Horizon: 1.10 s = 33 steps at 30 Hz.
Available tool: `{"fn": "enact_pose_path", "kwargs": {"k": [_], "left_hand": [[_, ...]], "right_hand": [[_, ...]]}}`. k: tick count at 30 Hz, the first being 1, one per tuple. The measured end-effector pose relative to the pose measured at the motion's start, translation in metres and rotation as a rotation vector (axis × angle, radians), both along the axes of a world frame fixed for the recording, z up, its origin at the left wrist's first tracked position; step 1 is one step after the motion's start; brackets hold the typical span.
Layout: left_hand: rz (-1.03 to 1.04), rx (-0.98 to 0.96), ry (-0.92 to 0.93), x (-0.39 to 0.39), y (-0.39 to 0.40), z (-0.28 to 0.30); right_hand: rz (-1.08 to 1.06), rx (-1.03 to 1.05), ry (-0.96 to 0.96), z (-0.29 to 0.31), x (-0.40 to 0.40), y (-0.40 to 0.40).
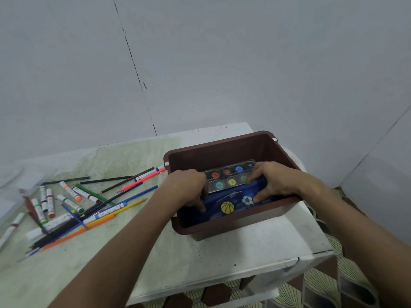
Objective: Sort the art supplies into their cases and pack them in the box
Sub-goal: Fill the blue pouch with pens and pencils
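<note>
A brown plastic box (222, 145) stands on the white table. Inside it lie a clear paint palette case (231, 172) with coloured discs and, nearer me, a blue pencil pouch (235, 205) printed with a basketball and a football. My left hand (189, 187) grips the pouch's left end, fingers curled over it. My right hand (273, 181) holds the pouch's right end, its fingertips touching the pouch and the palette's edge. Loose coloured pencils (106, 210), markers and paint tubes (46, 201) lie scattered on the table to the left of the box.
A clear plastic case (17, 183) sits at the table's far left edge. Grey walls rise behind the table. Patterned floor tiles (333, 285) show below the table's right front corner, which is close to the box.
</note>
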<state>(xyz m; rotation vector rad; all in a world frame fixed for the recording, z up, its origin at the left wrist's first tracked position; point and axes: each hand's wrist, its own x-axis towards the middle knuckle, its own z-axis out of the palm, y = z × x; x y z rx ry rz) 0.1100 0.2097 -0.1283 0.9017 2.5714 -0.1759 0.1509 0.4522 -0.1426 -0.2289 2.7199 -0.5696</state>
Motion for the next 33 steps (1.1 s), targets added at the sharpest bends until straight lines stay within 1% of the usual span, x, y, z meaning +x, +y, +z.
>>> {"fn": "enact_pose_path", "kwargs": {"k": [4,6,8,9,12,14,16,18,20,26,29,33], "left_hand": [[-0.013,-0.009,-0.005,-0.002,0.0,0.0],[-0.013,0.037,-0.028,-0.002,-0.002,0.003],[0.001,0.192,-0.017,-0.002,-0.005,0.009],[0.008,0.295,0.021,-0.002,-0.009,0.015],[0.053,0.551,0.215,-0.008,-0.037,0.03],[0.136,0.656,0.274,-0.016,-0.069,0.035],[0.248,0.708,0.263,-0.026,-0.109,0.036],[0.351,0.698,0.24,-0.035,-0.155,0.034],[0.418,0.658,0.238,-0.042,-0.204,0.033],[0.553,0.553,0.281,-0.046,-0.371,0.028],[0.63,0.536,0.29,-0.042,-0.451,0.024],[0.757,0.527,0.291,-0.032,-0.545,0.014]], "right_hand": [[0.037,0.012,-0.029,0.002,-0.001,0.0],[0.046,0.005,-0.059,0.005,-0.001,-0.001],[0.019,-0.052,-0.061,0.012,-0.003,-0.005],[0.006,-0.086,-0.031,0.017,-0.006,-0.01],[-0.007,-0.195,0.106,0.035,-0.017,-0.043],[-0.009,-0.292,0.151,0.048,-0.025,-0.076],[0.005,-0.335,0.194,0.061,-0.038,-0.116],[0.034,-0.338,0.254,0.071,-0.053,-0.161],[0.075,-0.323,0.271,0.076,-0.07,-0.21],[0.274,-0.185,0.223,0.067,-0.114,-0.383],[0.356,-0.185,0.2,0.053,-0.125,-0.469],[0.414,-0.224,0.143,0.032,-0.135,-0.574]]}}
